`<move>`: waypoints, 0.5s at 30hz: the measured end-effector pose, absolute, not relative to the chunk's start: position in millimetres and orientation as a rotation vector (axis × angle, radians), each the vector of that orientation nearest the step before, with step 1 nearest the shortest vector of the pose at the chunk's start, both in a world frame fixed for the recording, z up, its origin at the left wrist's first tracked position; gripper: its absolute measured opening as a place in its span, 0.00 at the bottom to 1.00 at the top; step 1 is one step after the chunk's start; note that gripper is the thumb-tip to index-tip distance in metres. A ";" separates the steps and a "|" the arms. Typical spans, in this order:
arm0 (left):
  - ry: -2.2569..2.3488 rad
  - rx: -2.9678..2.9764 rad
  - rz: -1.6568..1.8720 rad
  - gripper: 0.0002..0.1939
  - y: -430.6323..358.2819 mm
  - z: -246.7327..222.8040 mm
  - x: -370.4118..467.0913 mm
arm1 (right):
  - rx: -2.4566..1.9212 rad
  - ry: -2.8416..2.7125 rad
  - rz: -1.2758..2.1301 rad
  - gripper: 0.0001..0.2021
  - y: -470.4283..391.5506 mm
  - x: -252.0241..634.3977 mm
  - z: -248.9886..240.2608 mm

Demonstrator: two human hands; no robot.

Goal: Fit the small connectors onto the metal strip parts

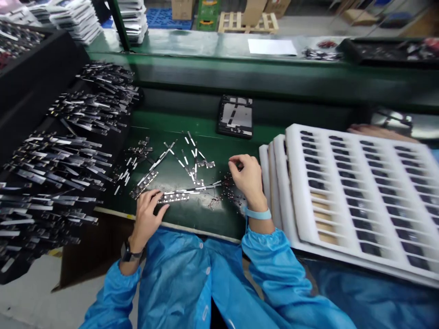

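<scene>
My left hand (149,214) rests at the left end of a row of flex-cable strips (174,197) on the green work surface, fingers bent and thumb held apart. By its fingertips lies a second, slanted row of strips (146,183). My right hand (247,178) is raised beside a scatter of tiny dark parts (228,189), its thumb and index finger pinched together. Whatever sits in that pinch, if anything, is too small to make out. Loose flex cables (190,157) with white sections lie between and beyond the hands.
Bundles of flex cables (58,155) fill the left side by a black bin. White foam trays (295,183) with dark parts in slots stand close on the right. A dark rectangular device (235,116) lies at the back. Another person's hand (380,132) shows behind the trays.
</scene>
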State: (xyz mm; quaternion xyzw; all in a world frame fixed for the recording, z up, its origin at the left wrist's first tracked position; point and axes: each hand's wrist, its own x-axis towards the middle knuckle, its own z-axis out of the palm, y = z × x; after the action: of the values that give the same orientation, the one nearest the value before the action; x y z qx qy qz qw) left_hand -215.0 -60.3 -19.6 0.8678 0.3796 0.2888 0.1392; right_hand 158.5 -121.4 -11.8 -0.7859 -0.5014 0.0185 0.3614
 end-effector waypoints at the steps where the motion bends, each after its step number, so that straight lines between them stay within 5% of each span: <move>1: 1.083 2.494 0.867 0.12 -58.1 -16.9 -214.2 | -1.991 -1.361 0.099 0.06 -119.9 153.2 -12.7; 5: 1.356 2.405 1.038 0.10 -8.1 -3.9 -217.9 | -1.863 -1.608 0.245 0.06 -110.3 128.0 -17.9; 9: 1.620 2.493 0.644 0.12 64.0 -1.0 -208.4 | -1.803 -1.669 0.261 0.07 -100.0 111.7 -22.2; 15: 1.674 2.564 0.388 0.01 104.6 -3.4 -188.2 | -1.739 -1.620 0.284 0.08 -101.7 113.2 -29.4</move>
State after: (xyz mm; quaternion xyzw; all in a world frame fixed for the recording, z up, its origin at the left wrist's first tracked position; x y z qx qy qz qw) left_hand -188.2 104.6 -3.4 0.8304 0.5421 0.1258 0.0273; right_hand 113.2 -101.7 -29.4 -0.6762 -0.6300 0.1103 0.3656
